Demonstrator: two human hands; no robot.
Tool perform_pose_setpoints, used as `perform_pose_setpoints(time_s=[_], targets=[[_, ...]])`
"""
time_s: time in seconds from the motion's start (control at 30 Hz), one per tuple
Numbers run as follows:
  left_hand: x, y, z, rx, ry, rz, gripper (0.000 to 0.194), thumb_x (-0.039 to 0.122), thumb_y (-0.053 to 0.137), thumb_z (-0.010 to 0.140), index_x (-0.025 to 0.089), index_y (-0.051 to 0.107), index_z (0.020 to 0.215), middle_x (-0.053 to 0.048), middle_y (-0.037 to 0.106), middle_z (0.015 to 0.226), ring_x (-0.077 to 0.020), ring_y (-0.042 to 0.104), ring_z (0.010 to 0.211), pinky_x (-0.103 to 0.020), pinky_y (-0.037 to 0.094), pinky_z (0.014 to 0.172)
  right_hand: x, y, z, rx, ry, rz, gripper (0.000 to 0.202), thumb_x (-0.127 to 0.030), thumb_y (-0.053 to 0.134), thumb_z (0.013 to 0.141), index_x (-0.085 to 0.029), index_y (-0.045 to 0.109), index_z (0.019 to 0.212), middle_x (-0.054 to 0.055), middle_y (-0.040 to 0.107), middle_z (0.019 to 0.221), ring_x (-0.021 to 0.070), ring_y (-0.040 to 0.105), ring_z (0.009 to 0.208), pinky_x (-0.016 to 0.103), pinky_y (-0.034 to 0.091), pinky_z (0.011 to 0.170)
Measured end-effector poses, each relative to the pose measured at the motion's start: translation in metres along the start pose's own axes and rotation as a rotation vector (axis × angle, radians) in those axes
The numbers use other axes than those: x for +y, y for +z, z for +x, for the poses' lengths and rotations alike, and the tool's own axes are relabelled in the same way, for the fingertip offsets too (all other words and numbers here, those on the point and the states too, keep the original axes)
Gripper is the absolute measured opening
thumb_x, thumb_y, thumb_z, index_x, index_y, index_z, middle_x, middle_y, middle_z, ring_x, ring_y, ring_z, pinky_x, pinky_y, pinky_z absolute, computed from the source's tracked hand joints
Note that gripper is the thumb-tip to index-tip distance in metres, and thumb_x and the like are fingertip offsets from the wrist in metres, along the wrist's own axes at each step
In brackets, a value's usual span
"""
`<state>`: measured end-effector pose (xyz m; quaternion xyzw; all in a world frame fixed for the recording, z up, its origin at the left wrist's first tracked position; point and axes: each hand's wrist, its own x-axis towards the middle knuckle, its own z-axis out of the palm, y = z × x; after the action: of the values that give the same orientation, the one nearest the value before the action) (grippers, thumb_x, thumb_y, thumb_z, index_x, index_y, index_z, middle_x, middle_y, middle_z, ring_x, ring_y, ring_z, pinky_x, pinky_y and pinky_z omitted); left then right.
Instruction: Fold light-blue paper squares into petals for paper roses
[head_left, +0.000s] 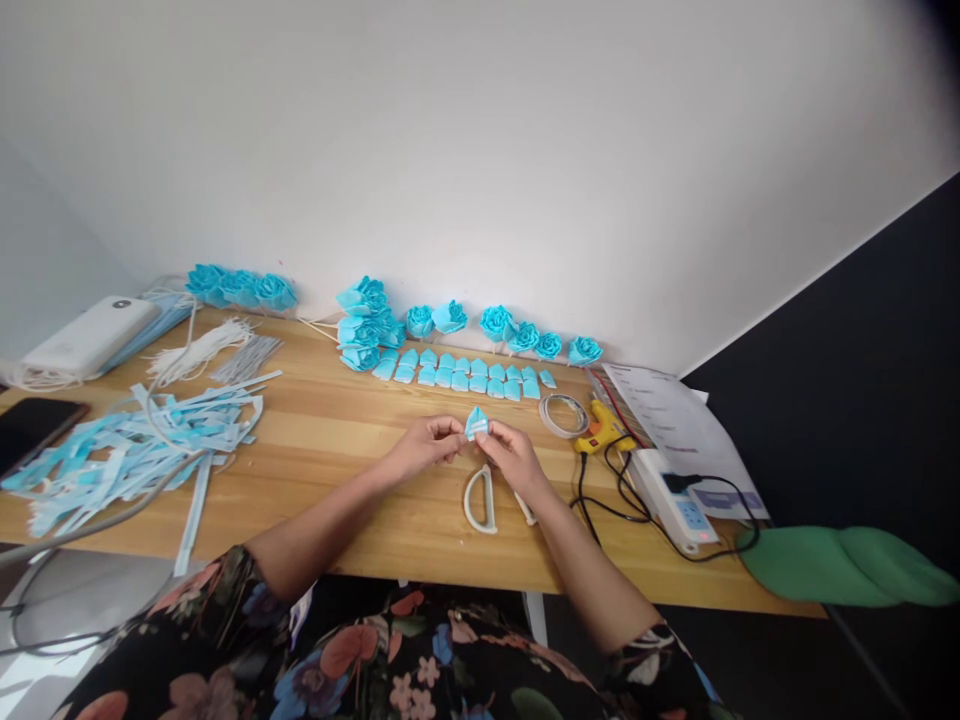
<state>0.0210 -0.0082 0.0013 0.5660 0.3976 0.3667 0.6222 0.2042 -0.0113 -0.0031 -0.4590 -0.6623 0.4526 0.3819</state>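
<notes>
A small folded light-blue petal point(476, 420) with whitish strips near its base is held up between my two hands above the table. My left hand point(429, 442) pinches its lower left side with thumb and fingertips. On the other side, my right hand point(513, 458) grips the lower right edge. White-handled scissors point(480, 502) lie under my right hand, which hides their blades. Beyond the hands, similar blue petals point(460, 380) are laid out in two rows. Blue flowers point(496, 322) line the wall behind them.
At right are a tape roll point(564, 415), a yellow glue gun point(602, 430), a power strip point(675, 505) with black cords, and paper point(675, 415). Cut blue strips point(150, 445), wire bundles point(247, 358), a phone point(34, 428) and a white power bank point(90, 335) lie left.
</notes>
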Motion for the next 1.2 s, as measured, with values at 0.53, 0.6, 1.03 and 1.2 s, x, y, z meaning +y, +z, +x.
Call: perform_pose_setpoints(time_s=[0.53,0.6,1.03,1.2], targets=[[-0.0053,0.0006,0.0033,0.122,0.056,0.081,0.029,0.044,0.060,0.074,0.015,0.055,0.069,0.005,0.045,0.053,-0.0064,0.038,0.049,-0.019,0.030,0.047,-0.0049,0.0069,-0.0032,0.208,-0.377,-0.564,0.010,-0.024,0.054,0.085,-0.023,0.064,0.080,0.003,0.064,0.072,0.0185,0.055,0.073,0.033,0.039,0.073],[-0.0065,0.0002,0.0035,0.122,0.075,0.093,0.028,0.042,0.060,0.074,0.015,0.056,0.069,0.005,0.046,0.055,-0.0068,0.038,0.050,-0.020,0.031,0.048,-0.0058,0.0067,-0.0032,0.203,-0.376,-0.581,0.009,-0.025,0.055,0.085,-0.023,0.063,0.081,0.002,0.064,0.072,0.0184,0.055,0.072,0.032,0.039,0.073],[-0.0073,0.0014,0.0028,0.128,0.171,0.238,0.019,0.031,0.056,0.078,0.015,0.057,0.068,0.002,0.054,0.063,-0.0097,0.045,0.060,-0.021,0.037,0.059,-0.0035,0.0063,-0.0048,0.172,-0.398,-0.693,0.012,-0.018,0.052,0.083,-0.022,0.061,0.078,0.002,0.060,0.068,0.0175,0.052,0.071,0.031,0.035,0.072],[-0.0079,0.0011,0.0033,0.111,0.177,0.235,0.018,0.030,0.054,0.077,0.015,0.055,0.068,0.003,0.052,0.062,-0.0094,0.044,0.059,-0.021,0.036,0.058,-0.0058,0.0061,-0.0054,0.180,-0.396,-0.660,0.012,-0.016,0.051,0.082,-0.021,0.061,0.076,0.001,0.059,0.068,0.0168,0.052,0.069,0.031,0.034,0.071]])
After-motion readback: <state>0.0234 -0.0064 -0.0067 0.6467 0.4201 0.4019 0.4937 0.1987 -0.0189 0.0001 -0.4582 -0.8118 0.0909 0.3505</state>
